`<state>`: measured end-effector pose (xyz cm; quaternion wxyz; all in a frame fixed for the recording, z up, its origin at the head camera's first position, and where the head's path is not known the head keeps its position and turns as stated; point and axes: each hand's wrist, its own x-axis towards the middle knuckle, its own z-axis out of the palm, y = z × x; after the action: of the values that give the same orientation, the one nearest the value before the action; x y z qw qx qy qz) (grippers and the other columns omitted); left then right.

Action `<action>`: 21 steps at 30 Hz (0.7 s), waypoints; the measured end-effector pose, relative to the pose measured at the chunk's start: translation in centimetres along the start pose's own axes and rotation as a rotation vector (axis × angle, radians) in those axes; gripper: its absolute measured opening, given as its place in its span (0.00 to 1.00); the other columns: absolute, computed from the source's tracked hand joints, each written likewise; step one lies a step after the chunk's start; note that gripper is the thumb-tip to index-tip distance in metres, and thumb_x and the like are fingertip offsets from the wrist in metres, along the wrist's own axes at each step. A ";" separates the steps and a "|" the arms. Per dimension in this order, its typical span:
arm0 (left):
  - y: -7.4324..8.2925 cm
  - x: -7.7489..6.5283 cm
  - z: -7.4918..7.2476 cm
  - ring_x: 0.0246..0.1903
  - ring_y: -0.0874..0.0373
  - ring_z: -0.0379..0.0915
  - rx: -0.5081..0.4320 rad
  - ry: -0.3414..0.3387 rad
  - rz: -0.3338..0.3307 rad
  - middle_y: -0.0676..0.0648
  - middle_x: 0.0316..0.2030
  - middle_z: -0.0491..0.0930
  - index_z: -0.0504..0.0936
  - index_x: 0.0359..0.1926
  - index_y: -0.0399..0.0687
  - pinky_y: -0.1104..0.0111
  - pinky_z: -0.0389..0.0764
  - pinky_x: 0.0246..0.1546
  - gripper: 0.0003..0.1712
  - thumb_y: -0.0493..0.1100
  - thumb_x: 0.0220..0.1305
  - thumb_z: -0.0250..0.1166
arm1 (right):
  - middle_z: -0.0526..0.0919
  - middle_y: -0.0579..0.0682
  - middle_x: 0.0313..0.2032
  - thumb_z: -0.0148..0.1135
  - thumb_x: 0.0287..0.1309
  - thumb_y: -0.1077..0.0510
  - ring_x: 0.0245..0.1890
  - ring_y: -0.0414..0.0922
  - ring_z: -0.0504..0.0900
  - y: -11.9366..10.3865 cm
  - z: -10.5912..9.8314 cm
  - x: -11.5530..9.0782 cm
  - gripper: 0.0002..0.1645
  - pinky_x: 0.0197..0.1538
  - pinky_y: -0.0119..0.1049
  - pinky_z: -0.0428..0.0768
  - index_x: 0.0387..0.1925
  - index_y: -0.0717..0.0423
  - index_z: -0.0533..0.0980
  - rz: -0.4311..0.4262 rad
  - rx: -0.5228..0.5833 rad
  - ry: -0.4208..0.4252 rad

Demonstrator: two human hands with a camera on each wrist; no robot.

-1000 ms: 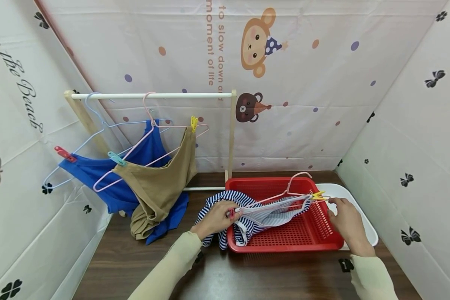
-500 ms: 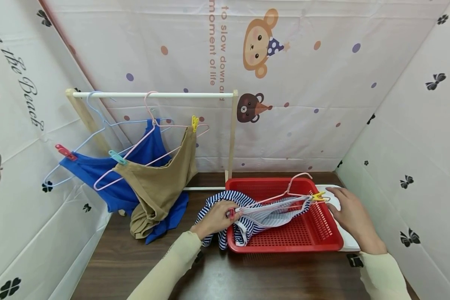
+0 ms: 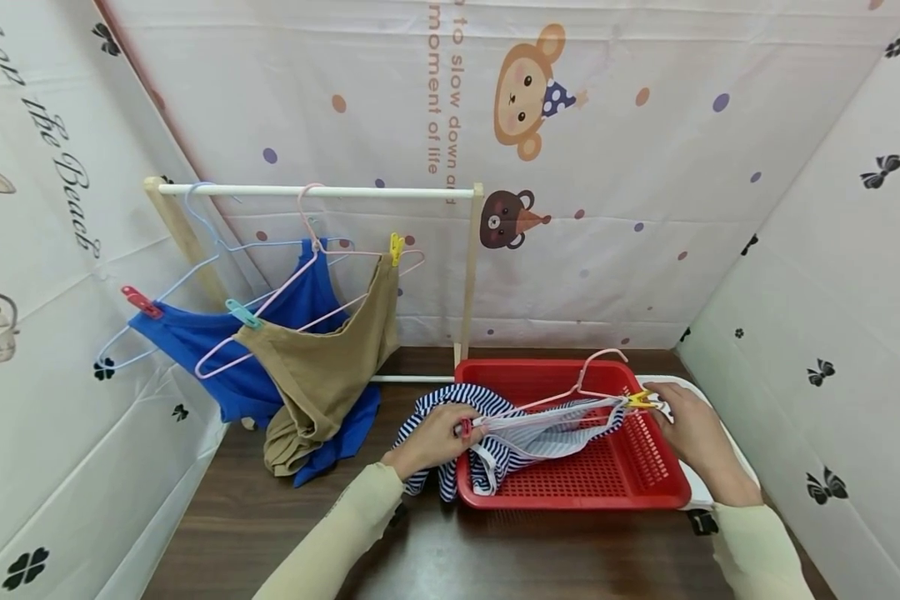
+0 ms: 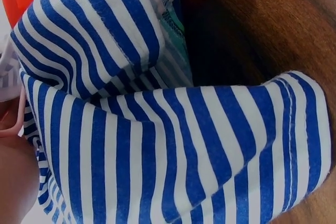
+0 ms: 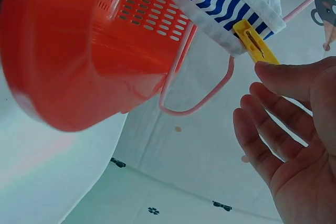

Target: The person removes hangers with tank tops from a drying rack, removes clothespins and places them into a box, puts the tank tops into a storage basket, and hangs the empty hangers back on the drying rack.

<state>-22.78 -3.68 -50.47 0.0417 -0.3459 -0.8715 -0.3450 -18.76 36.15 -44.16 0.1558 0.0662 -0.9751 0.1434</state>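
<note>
My left hand [image 3: 433, 437] grips the left end of a pink hanger [image 5: 181, 113] with the striped garment's edge, at a red clothespin [image 3: 466, 427]. This blue-and-white striped garment [image 4: 142, 145] lies partly over a red basket [image 3: 570, 502], its left part draped onto the table. A yellow clothespin [image 5: 255, 41] clips the garment's other corner at the hanger's right end. My right hand [image 3: 693, 429] pinches the outer end of this clothespin, the thumb on its near side and the other fingers spread below in the right wrist view. The left fingers are mostly hidden in the left wrist view.
At the left stands a rack [image 3: 330, 192] bearing a blue garment [image 3: 195, 350] and a tan garment [image 3: 322, 358] on hangers with clothespins. A white tray [image 3: 697, 492] lies partly beneath and right of the basket. Printed cloth walls [image 3: 607, 275] enclose the wooden table [image 3: 450, 550].
My right hand first drew back to the right from the yellow clothespin, then returned and pinches it now. The left hand keeps its hold. The head view has shifted slightly.
</note>
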 end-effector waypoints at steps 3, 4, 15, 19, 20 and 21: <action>0.1 0.0 -0.1 0.49 0.58 0.79 -0.014 -0.015 -0.023 0.50 0.49 0.84 0.82 0.52 0.50 0.62 0.80 0.53 0.21 0.58 0.70 0.58 | 0.78 0.69 0.53 0.68 0.54 0.68 0.51 0.66 0.77 0.0 -0.1 0.0 0.27 0.48 0.64 0.78 0.57 0.65 0.74 -0.007 0.003 0.001; 0.1 -0.1 -0.1 0.49 0.58 0.78 -0.020 -0.015 -0.029 0.50 0.49 0.84 0.82 0.53 0.50 0.62 0.80 0.53 0.22 0.58 0.69 0.59 | 0.78 0.69 0.53 0.68 0.54 0.68 0.50 0.66 0.78 0.0 -0.1 0.0 0.27 0.48 0.64 0.78 0.57 0.65 0.74 -0.009 0.002 0.002; -0.1 -1.0 -1.5 0.46 0.61 0.78 0.059 0.064 0.101 0.52 0.45 0.83 0.82 0.47 0.50 0.65 0.80 0.52 0.14 0.48 0.63 0.68 | 0.80 0.69 0.49 0.68 0.53 0.69 0.47 0.65 0.79 0.0 -0.4 0.2 0.25 0.47 0.62 0.79 0.55 0.67 0.75 -0.030 -0.004 0.004; -0.1 -1.4 -2.3 0.48 0.60 0.77 0.109 0.095 0.115 0.52 0.45 0.83 0.83 0.47 0.49 0.64 0.79 0.54 0.14 0.47 0.62 0.69 | 0.80 0.69 0.49 0.67 0.54 0.68 0.47 0.65 0.79 0.2 -0.5 0.3 0.24 0.46 0.62 0.80 0.53 0.68 0.76 -0.036 0.007 -0.002; -0.1 -1.5 -2.5 0.47 0.59 0.77 0.108 0.098 0.111 0.52 0.45 0.83 0.83 0.46 0.49 0.63 0.79 0.53 0.13 0.47 0.62 0.69 | 0.80 0.69 0.49 0.67 0.54 0.68 0.46 0.65 0.80 0.3 -0.5 0.3 0.23 0.45 0.62 0.80 0.53 0.68 0.76 -0.040 0.010 0.000; -0.1 -1.6 -2.6 0.47 0.60 0.78 0.109 0.094 0.099 0.52 0.44 0.83 0.84 0.46 0.50 0.64 0.80 0.52 0.13 0.47 0.63 0.69 | 0.80 0.69 0.48 0.68 0.54 0.68 0.45 0.65 0.80 0.3 -0.6 0.3 0.23 0.44 0.61 0.80 0.52 0.68 0.76 -0.047 0.012 0.004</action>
<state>-22.07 -6.33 -49.03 0.1184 -0.3690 -0.8681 -0.3103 -18.89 36.60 -43.64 0.1604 0.0896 -0.9721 0.1457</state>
